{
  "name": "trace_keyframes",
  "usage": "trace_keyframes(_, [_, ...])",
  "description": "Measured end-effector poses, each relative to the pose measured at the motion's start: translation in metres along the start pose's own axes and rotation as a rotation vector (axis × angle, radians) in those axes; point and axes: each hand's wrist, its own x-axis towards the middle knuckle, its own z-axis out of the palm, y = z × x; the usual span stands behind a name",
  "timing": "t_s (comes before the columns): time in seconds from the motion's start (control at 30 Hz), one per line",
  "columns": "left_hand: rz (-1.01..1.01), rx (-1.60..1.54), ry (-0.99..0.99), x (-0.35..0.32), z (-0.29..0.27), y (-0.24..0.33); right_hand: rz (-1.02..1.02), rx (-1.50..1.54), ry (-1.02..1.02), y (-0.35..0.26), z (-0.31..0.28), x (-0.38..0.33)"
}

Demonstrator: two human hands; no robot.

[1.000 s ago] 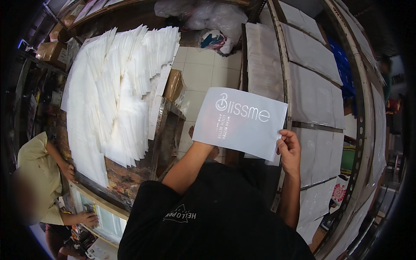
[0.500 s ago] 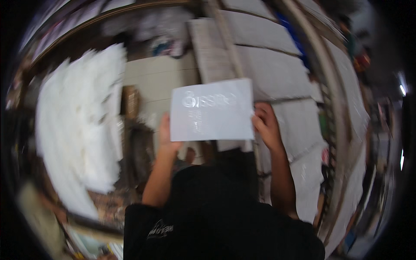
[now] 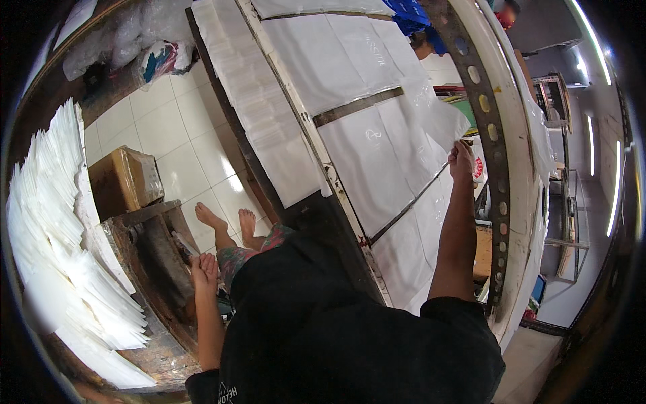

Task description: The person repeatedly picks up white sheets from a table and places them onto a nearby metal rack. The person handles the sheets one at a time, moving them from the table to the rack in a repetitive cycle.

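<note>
At the right edge of the long worktable, my right hand (image 3: 459, 159) pinches the near corner of a thin white sheet (image 3: 436, 116). The sheet is lifted and curved at that corner, while its far part reaches back over other sheets. Flat white sheets with glossy clear lettering, such as this white sheet (image 3: 377, 143), lie in rows under and beside it. Down on the left, my left hand (image 3: 204, 269) hangs beside a worn wooden stand, palm partly up, fingers loosely bent and nothing visible in it.
A big fanned pile of white sheets (image 3: 74, 249) covers the left bench. Beside it, a cardboard box (image 3: 126, 178) sits on the wooden stand (image 3: 151, 249). A strip of overlapping sheets (image 3: 259, 101) runs along the table's left side. A perforated metal rail (image 3: 484, 104) borders the right side.
The white sheet held between both hands has left the space before me. My right hand has moved right to a sheet's corner; my left has let go and dropped left. The view has turned.
</note>
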Motion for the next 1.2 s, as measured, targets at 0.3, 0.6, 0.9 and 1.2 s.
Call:
trace_keyframes(0.3, [0.033, 0.113, 0.042, -0.005, -0.024, -0.007, 0.067, -0.418, 0.299, 0.053, -0.053, 0.063])
trace_keyframes(0.6, [0.053, 0.216, -0.007, -0.029, 0.01, 0.0, 0.032, -0.612, 0.325, 0.069, -0.077, 0.07])
trace_keyframes(0.9, [0.229, 0.381, -0.192, -0.07, 0.05, 0.025, -0.297, -0.897, 0.256, 0.05, -0.056, 0.061])
trace_keyframes(1.2, [0.979, 0.871, -0.062, -0.174, 0.113, 0.102, -0.369, -0.278, -0.254, -0.042, 0.215, -0.102])
